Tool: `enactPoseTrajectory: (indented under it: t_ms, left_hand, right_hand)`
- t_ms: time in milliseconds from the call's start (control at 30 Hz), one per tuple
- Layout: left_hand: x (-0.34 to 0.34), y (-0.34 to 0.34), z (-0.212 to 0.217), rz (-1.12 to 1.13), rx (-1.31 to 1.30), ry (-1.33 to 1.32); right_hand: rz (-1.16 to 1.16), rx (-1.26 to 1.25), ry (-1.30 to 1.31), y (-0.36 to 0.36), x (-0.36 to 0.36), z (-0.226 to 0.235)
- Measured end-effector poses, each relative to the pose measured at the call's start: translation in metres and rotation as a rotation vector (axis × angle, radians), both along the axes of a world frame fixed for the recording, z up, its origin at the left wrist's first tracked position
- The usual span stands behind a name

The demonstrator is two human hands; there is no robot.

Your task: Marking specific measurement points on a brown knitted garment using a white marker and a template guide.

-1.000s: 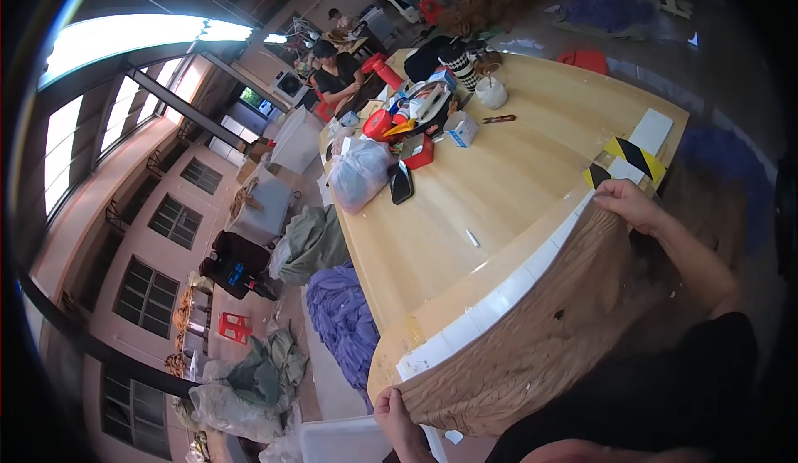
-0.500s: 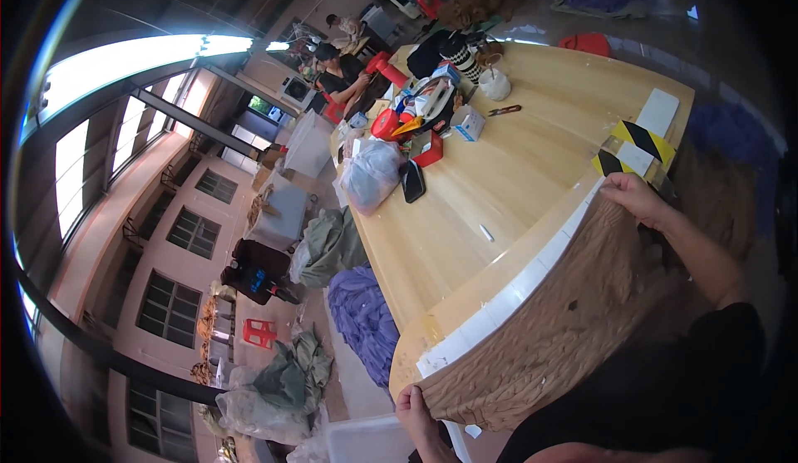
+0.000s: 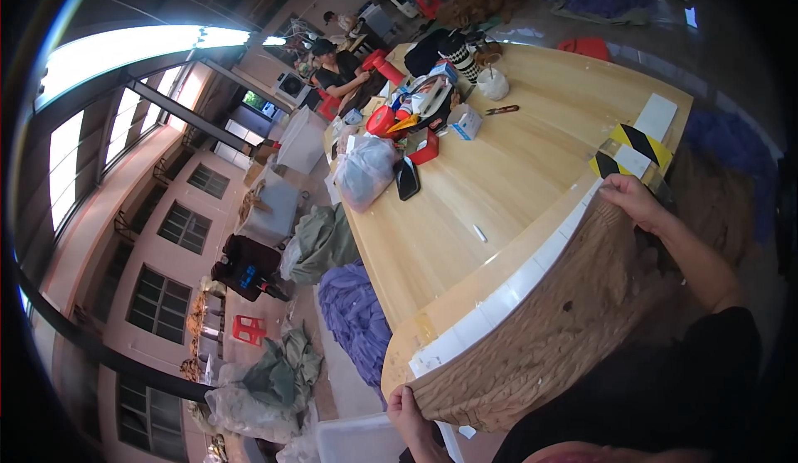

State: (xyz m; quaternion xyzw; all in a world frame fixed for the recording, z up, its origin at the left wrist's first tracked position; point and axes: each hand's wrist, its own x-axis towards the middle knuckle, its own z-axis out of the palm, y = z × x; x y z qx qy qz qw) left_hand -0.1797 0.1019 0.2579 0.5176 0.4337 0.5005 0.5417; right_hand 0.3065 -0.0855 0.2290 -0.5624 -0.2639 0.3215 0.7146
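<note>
Brown fabric (image 3: 549,330) drapes over the table's (image 3: 515,172) near edge; my left hand (image 3: 409,409) grasps its near-left corner, my right hand (image 3: 636,201) pinches its far-right corner. Farther off lie a phone (image 3: 407,178) and plastic bag (image 3: 366,172).

My left hand (image 3: 413,417) is cut off at the lower edge, its fingertips hidden behind the brown woven fabric sheet (image 3: 553,330), and the far clutter is too small to tell.

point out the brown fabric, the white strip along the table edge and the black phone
brown fabric (image 3: 565,322), head view, middle of the hanging sheet
white strip (image 3: 532,276), head view, midway along its length
black phone (image 3: 407,178), head view, centre of its dark face
</note>
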Motion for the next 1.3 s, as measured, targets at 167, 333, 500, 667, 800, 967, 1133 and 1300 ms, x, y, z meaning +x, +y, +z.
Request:
enactPoseTrajectory:
  t_ms: [167,333,500,667,800,967,1133,1300]
  left_hand:
    - [0.001,0.002,-0.004,-0.010,-0.004,-0.016]
    - [-0.004,0.004,-0.009,0.016,0.007,-0.040]
    - [0.004,0.004,-0.007,0.070,0.060,-0.102]
    - [0.009,0.002,-0.004,0.072,0.080,-0.105]
    - [0.006,-0.008,-0.003,0.071,0.086,-0.083]
    - [-0.022,0.003,0.005,0.213,0.181,-0.047]
    - [-0.062,0.029,0.061,0.646,0.275,0.088]
    - [-0.042,0.002,0.027,-0.109,-0.142,0.232]
  right_hand:
    - [-0.017,-0.005,0.050,-0.002,-0.007,0.003]
    - [-0.023,0.022,0.057,-0.002,-0.012,0.008]
    - [-0.028,0.070,0.026,0.002,-0.010,0.008]
    - [-0.063,0.116,0.021,0.000,-0.012,0.014]
    - [-0.132,0.176,0.011,-0.013,-0.018,0.021]
    - [-0.119,0.155,0.004,-0.016,-0.029,0.029]
    - [0.140,0.043,-0.051,0.028,-0.077,0.042]
    - [-0.186,-0.064,-0.174,-0.022,-0.007,0.043]
